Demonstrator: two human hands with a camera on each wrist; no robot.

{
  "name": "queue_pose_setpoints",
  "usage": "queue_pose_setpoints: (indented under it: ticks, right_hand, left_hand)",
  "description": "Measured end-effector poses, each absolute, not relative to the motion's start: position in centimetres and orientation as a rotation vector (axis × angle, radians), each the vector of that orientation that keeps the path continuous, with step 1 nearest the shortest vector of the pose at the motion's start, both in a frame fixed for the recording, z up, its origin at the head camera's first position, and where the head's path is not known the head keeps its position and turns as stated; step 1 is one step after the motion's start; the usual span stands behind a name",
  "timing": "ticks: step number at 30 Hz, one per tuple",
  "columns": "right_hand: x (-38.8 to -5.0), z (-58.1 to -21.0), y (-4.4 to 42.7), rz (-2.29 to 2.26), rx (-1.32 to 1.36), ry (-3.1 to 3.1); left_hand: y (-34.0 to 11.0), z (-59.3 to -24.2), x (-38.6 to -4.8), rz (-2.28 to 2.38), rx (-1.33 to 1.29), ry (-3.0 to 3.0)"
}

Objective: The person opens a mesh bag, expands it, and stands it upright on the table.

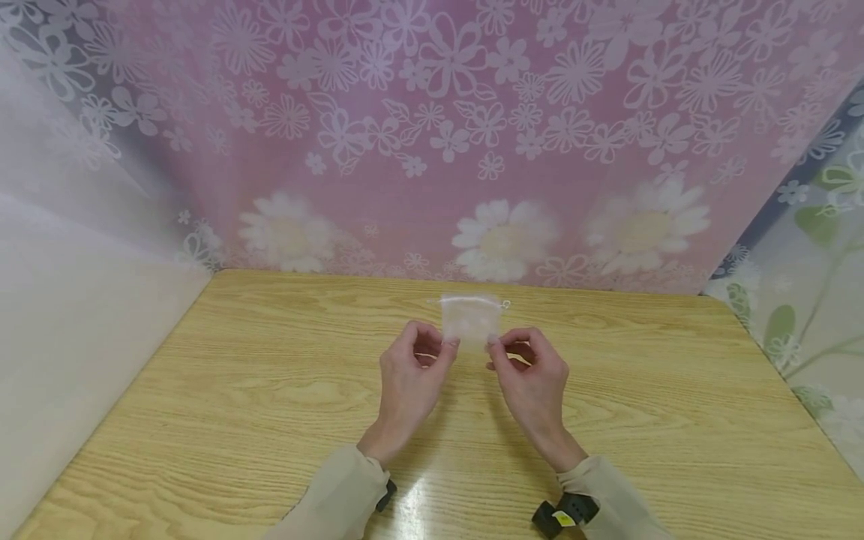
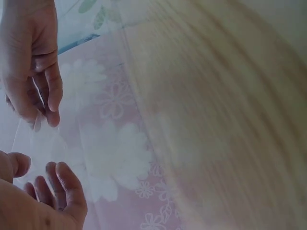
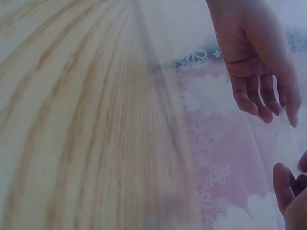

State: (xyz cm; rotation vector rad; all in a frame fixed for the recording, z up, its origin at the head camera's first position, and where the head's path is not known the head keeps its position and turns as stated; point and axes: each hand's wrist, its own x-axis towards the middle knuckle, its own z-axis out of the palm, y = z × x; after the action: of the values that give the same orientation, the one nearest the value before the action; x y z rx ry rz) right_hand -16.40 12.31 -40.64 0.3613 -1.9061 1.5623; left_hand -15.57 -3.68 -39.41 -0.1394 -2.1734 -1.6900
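Observation:
A small sheer white drawstring pouch (image 1: 470, 318) is held up above the table between both hands. Its gathered top, with a cord running through it, points away from me, and a small cord loop (image 1: 506, 304) sticks out at the right end. My left hand (image 1: 413, 379) pinches the near left corner between thumb and index finger. At the near right corner, my right hand (image 1: 535, 379) has the same pinch. In the left wrist view the pouch (image 2: 48, 143) looks faint and see-through. Whether anything is inside it, I cannot tell.
Below the hands lies a wood-grain table (image 1: 236, 390). A pink flowered curtain (image 1: 405, 165) hangs along its far edge, with a pale sheet (image 1: 81, 300) on the left and a leaf-patterned one (image 1: 823, 277) on the right. Dark bands sit at both wrists.

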Motion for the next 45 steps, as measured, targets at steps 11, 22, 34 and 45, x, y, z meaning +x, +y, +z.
queue_pose_setpoints:
  ticks: [11, 22, 34, 45]
  right_hand:
    - [-16.55, -40.84, 12.23, 1.516, 0.425, -1.945]
    - [-16.75, -40.65, 12.39, 1.337, 0.387, -2.096]
    - [-16.69, -40.81, 12.09, 1.338, 0.303, -2.023]
    - [-16.69, -40.65, 12.18, 1.401, 0.233, -2.01]
  left_hand:
    - [-3.58, -39.27, -15.8, -1.983, -0.073, -2.104]
    - [-3.69, -39.04, -15.56, -1.939, -0.169, -2.137]
    - [-3.46, -39.19, -15.38, -1.877, -0.147, -2.176]
    - [-3.46, -39.11, -15.32, -1.801, -0.149, -2.2]
